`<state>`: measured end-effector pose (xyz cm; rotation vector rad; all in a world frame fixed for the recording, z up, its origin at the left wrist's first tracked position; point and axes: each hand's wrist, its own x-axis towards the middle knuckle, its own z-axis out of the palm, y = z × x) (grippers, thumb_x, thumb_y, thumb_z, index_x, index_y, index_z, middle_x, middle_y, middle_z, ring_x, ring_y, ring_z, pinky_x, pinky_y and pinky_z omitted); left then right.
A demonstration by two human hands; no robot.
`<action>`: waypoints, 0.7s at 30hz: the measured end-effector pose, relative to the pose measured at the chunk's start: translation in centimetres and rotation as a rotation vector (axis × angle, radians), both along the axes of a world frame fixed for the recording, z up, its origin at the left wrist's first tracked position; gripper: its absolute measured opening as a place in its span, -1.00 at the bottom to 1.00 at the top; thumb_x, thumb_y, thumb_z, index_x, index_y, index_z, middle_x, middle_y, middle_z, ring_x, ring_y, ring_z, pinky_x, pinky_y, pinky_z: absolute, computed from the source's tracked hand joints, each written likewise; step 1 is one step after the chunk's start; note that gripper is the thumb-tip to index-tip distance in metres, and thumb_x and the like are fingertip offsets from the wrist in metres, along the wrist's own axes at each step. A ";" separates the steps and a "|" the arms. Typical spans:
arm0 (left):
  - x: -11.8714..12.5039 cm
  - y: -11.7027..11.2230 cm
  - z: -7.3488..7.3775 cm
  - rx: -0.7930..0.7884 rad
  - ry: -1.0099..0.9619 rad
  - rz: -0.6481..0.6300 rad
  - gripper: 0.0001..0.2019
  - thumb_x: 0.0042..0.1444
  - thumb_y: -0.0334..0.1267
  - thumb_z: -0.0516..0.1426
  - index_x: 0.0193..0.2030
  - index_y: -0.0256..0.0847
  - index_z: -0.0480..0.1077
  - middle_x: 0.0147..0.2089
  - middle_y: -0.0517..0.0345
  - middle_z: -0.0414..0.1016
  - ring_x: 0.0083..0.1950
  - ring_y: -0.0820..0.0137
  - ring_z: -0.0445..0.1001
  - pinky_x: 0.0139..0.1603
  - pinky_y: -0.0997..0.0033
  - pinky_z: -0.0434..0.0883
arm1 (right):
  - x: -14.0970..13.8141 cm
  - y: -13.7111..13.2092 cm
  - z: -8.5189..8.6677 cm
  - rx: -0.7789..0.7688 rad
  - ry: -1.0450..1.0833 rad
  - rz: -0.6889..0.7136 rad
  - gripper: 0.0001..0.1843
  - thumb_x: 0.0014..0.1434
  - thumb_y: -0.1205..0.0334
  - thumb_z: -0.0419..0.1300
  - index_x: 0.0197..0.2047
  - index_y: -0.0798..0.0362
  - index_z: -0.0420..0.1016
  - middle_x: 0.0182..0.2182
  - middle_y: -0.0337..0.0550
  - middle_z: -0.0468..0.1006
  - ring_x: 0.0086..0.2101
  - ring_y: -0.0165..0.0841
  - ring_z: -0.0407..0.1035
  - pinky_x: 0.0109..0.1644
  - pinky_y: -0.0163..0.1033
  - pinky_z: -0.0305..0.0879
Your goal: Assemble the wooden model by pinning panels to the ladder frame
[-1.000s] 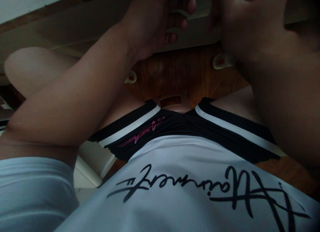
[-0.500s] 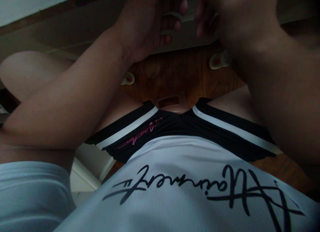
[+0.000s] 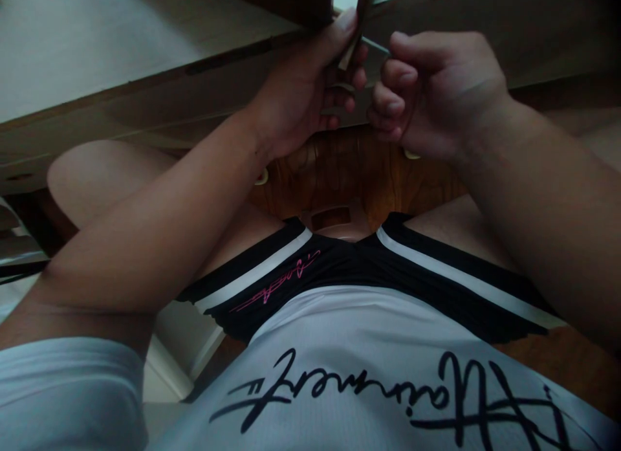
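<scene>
I look down at my own lap in dim light. My left hand (image 3: 310, 88) is closed around a thin flat strip (image 3: 350, 46) that stands nearly upright, with the thumb pressed along its edge. My right hand (image 3: 431, 92) is curled into a loose fist beside it, its fingers pinched on a small slender piece (image 3: 376, 46) that reaches toward the strip. What that piece is I cannot make out. Both hands are raised in front of a pale table edge (image 3: 145, 88), almost touching each other.
Below the hands lie a wooden floor (image 3: 339, 173) and the rim of a brown plastic stool (image 3: 332, 219) between my thighs. I wear a white shirt with black lettering (image 3: 378, 380) and black shorts with white stripes (image 3: 436, 270). A white object (image 3: 169, 347) stands at lower left.
The view has tilted up, so both hands now sit lower in the picture and fully in sight. The strip and the right fist have become visible; the hands stay close together.
</scene>
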<state>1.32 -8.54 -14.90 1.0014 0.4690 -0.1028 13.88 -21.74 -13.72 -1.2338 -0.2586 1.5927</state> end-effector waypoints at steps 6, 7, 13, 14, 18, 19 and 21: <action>0.1 0.0 -0.2 0.005 0.010 0.000 -0.53 0.04 0.20 0.03 -0.21 -0.21 0.34 -0.27 0.25 0.31 -0.40 0.63 0.37 -0.44 0.63 0.26 | -0.3 -0.1 0.2 -0.007 -0.024 -0.011 -0.62 0.25 0.09 -0.14 -0.56 0.08 -0.04 -0.65 -0.21 0.17 -0.63 -0.42 0.12 -0.52 -0.29 -0.07; 0.0 0.0 -0.2 0.010 0.014 0.006 -0.51 0.02 0.22 0.04 -0.21 -0.20 0.34 -0.27 0.25 0.31 -0.40 0.63 0.37 -0.44 0.63 0.26 | -0.3 -0.1 0.2 -0.005 -0.034 -0.008 -0.61 0.25 0.09 -0.15 -0.56 0.08 -0.04 -0.65 -0.21 0.16 -0.63 -0.41 0.11 -0.52 -0.29 -0.07; -0.1 -0.1 -0.1 0.018 0.013 -0.002 -0.58 0.10 0.13 -0.01 -0.21 -0.21 0.34 -0.26 0.23 0.31 -0.40 0.63 0.37 -0.44 0.63 0.24 | -0.2 -0.3 0.0 0.015 -0.046 -0.005 -0.63 0.24 0.08 -0.13 -0.54 0.07 -0.05 -0.65 -0.22 0.17 -0.63 -0.41 0.10 -0.52 -0.30 -0.02; -0.1 -0.1 -0.1 0.021 0.015 -0.004 -0.59 0.11 0.12 -0.02 -0.20 -0.21 0.34 -0.26 0.23 0.31 -0.40 0.63 0.37 -0.44 0.63 0.24 | -0.2 -0.3 0.0 0.019 -0.045 -0.002 -0.62 0.24 0.08 -0.14 -0.54 0.07 -0.05 -0.65 -0.22 0.17 -0.63 -0.41 0.10 -0.52 -0.30 -0.02; 0.0 -0.1 -0.2 0.040 0.011 -0.009 -0.58 0.09 0.14 -0.01 -0.19 -0.20 0.34 -0.25 0.23 0.31 -0.39 0.63 0.36 -0.44 0.63 0.24 | -0.3 -0.3 0.0 0.017 -0.047 -0.002 -0.61 0.26 0.08 -0.15 -0.55 0.08 -0.04 -0.65 -0.22 0.18 -0.64 -0.41 0.11 -0.53 -0.29 -0.04; 0.0 -0.1 -0.2 0.046 0.010 0.000 -0.57 0.08 0.15 0.00 -0.20 -0.20 0.34 -0.26 0.23 0.31 -0.39 0.62 0.36 -0.44 0.63 0.24 | -0.3 -0.2 -0.1 0.020 -0.057 -0.014 -0.61 0.25 0.07 -0.14 -0.56 0.07 -0.04 -0.66 -0.22 0.18 -0.65 -0.41 0.11 -0.54 -0.29 -0.05; 0.0 0.0 -0.2 0.051 0.011 0.011 -0.56 0.06 0.16 0.01 -0.21 -0.20 0.34 -0.27 0.23 0.30 -0.39 0.62 0.36 -0.45 0.63 0.25 | -0.5 -0.2 -0.3 0.029 -0.083 -0.049 -0.61 0.21 0.07 -0.10 -0.57 0.07 -0.04 -0.67 -0.22 0.17 -0.66 -0.41 0.10 -0.56 -0.28 -0.07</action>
